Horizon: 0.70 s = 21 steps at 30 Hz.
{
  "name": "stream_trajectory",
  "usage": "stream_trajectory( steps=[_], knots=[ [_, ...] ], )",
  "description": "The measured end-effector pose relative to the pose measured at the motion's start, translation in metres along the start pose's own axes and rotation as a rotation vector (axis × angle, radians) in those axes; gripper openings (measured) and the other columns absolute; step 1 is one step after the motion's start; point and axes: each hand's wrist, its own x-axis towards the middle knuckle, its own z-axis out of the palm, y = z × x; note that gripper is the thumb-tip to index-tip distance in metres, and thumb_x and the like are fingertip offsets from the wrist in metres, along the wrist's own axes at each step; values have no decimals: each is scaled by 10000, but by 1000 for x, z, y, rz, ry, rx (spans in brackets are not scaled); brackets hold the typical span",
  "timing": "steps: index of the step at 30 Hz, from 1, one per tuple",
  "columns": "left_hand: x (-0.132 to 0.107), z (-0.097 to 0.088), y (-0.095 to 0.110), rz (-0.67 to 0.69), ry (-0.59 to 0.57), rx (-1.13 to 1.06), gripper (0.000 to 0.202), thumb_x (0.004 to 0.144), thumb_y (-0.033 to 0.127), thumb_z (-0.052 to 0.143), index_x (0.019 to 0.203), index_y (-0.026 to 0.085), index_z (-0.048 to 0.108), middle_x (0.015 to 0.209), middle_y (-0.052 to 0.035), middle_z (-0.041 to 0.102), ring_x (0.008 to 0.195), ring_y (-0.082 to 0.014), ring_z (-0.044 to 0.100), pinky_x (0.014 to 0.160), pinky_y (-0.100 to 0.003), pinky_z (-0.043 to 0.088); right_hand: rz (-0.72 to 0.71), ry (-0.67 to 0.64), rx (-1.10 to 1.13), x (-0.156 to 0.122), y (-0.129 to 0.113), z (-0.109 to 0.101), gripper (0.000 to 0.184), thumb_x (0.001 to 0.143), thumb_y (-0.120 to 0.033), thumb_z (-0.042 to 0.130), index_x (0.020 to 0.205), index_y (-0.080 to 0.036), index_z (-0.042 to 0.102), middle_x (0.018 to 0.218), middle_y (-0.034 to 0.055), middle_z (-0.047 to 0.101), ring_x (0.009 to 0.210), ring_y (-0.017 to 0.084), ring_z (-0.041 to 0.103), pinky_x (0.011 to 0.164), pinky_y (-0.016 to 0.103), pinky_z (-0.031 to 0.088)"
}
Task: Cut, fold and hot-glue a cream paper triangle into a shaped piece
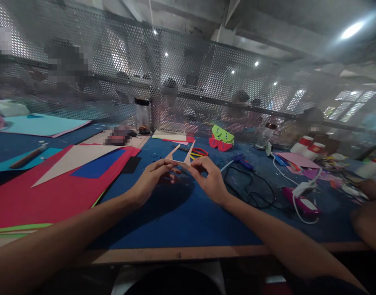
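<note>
My left hand (152,177) and my right hand (208,178) meet above the blue table covering (182,217). Both pinch a small piece of pale beige paper (181,157) folded so two pointed tips stick up. The fingers of each hand are closed on its lower edge. The paper is held a little above the table, in front of me.
Red, beige and blue paper sheets (62,180) lie at the left. A blue glue gun (243,162) with black cable, a pink device (301,203), a green and red paper craft (221,138), a jar (142,116) and a perforated metal screen (175,69) stand beyond. Another person's arm (369,217) rests at right.
</note>
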Motion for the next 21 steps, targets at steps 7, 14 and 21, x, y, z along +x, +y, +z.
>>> stream_trajectory(
  steps=[7, 14, 21],
  knots=[
    [8, -9, -3, 156, 192, 73, 318, 740, 393, 817, 950, 194, 686, 850, -3, 701, 783, -179, 654, 752, -327, 537, 365, 52, 254, 10, 1, -6, 306, 904, -490, 746, 959, -193, 699, 751, 13, 715, 740, 181, 687, 773, 319, 558],
    [19, -24, 3, 253, 365, 83, 351, 684, 360, 826, 979, 212, 708, 1003, -8, 696, 999, -204, 641, 891, -324, 493, 519, 106, 494, 13, 2, -6, 379, 788, -540, 857, 895, -206, 715, 787, -5, 698, 736, 149, 661, 764, 293, 550],
    [17, -20, -4, 155, 218, 52, 347, 712, 419, 829, 979, 202, 785, 1111, -72, 759, 1040, -258, 690, 905, -383, 541, 640, 105, 634, 15, 3, -8, 461, 683, -572, 920, 857, -206, 699, 743, -24, 668, 702, 129, 624, 688, 257, 502]
  ],
)
